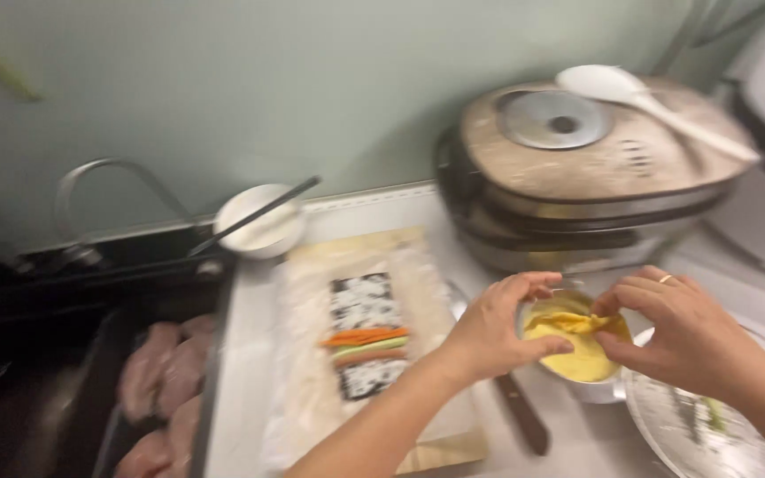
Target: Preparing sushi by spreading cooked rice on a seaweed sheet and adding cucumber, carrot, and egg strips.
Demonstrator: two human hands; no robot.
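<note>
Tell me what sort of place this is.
Most likely a home kitchen counter. A rice cooker with a white paddle on its lid sits by the wall, a sink faucet stands to the left, and both hands pull yellow egg sheet from a bowl.

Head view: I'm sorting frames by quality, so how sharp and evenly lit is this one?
Head view: motion blur smears everything, worst on the rice cooker and white paddle; left hand and right hand are soft-edged; the sink side falls dark, the counter bright.
</note>
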